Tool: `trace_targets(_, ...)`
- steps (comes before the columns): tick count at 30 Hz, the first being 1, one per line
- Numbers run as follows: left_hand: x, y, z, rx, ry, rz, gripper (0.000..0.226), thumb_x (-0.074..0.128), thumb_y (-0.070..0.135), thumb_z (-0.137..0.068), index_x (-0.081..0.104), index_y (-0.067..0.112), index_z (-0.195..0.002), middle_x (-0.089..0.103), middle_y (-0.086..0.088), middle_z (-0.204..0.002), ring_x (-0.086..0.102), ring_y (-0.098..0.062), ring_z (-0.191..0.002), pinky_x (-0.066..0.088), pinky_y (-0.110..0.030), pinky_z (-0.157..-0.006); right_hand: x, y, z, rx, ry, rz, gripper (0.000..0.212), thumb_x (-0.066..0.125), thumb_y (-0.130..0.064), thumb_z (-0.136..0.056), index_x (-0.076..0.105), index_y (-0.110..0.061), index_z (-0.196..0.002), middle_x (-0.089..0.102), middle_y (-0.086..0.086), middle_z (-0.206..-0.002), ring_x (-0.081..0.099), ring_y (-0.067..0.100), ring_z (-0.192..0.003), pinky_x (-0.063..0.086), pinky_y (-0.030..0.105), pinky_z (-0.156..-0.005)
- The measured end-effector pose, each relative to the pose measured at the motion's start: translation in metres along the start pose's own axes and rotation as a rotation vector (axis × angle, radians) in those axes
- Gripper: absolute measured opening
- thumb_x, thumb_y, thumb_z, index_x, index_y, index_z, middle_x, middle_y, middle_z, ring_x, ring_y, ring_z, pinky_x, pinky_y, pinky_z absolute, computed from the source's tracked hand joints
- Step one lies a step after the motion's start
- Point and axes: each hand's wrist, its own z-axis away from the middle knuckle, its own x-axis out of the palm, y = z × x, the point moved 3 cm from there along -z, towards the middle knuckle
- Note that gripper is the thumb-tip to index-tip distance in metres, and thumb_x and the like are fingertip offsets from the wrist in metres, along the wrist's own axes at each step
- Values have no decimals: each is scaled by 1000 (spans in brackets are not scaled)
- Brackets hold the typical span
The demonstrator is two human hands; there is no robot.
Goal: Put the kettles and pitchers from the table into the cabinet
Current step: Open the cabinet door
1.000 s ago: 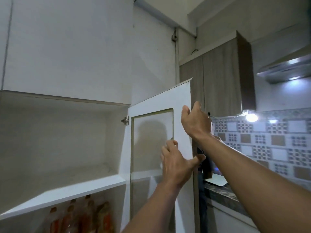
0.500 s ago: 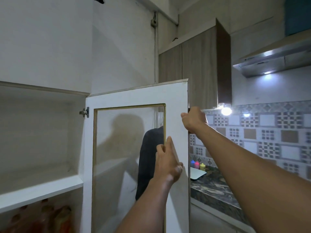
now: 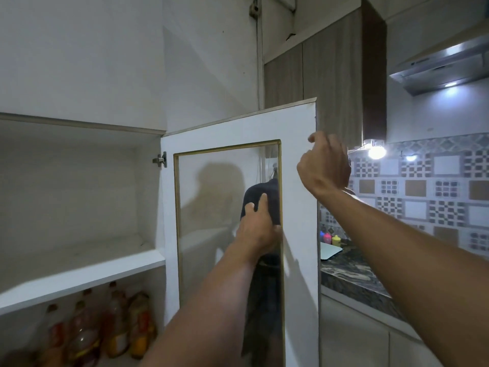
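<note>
Cabinet door [image 3: 296,181]: stiff, light, glazed, likely fragile. Left hand [image 3: 258,229] flat, fingers spread on glass; right hand [image 3: 324,165], 2 o'clock, loosely curled, empty. Push frame, not glass.

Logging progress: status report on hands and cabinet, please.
Left hand flat on white glass-panelled cabinet door. Right hand at door's edge, empty. Upper shelf bare; no kettles visible.

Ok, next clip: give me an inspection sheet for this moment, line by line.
Surface: upper cabinet shelf bare.
Job's things: no kettle or pitcher in view; cabinet door stands open.
Clutter: bottles on the lower shelf; small coloured bottles on the counter.
Hands: left hand flat on the door's glass panel; right hand at the door's outer edge, contact unclear.
Cables: a conduit runs down the wall.
Surroundings: tiled backsplash, range hood.
</note>
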Motion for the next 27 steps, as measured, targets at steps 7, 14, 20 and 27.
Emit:
trace_targets(7,-93,-78,79,-81,100,-167,83,64,27,-89,12,17,-153,27,-17,-154,34,-39,-139,35,-55,-111,28,-90,98,-124,-372,17,40,51,-16,-93,53,-10,-132,56,14,-135,50,36,-123,45,48,-98)
trace_targets(14,-227,-213,193,-320,194,-421,86,62,33,-90,8,10,-153,26,-17,-154,31,-39,-140,34,-56,-109,83,-234,236,-240,-672,-159,39,49,-28,-95,53,-11,-130,55,12,-135,47,33,-127,44,49,-101)
trace_targets(20,-327,-312,305,-613,261,-564,90,60,29,-91,-1,15,-155,11,-18,-161,16,-37,-148,25,-58,-115,120,-377,351,-479,-874,-313,47,51,-34,-94,48,-14,-137,51,8,-143,42,32,-133,40,50,-106)
trace_targets(27,-413,-405,420,-1018,372,-672,88,60,37,-91,3,16,-155,15,-17,-158,19,-38,-145,21,-61,-114,161,-512,471,-721,-1078,-509,48,50,-33,-95,47,-11,-138,47,10,-145,42,33,-134,40,51,-107)
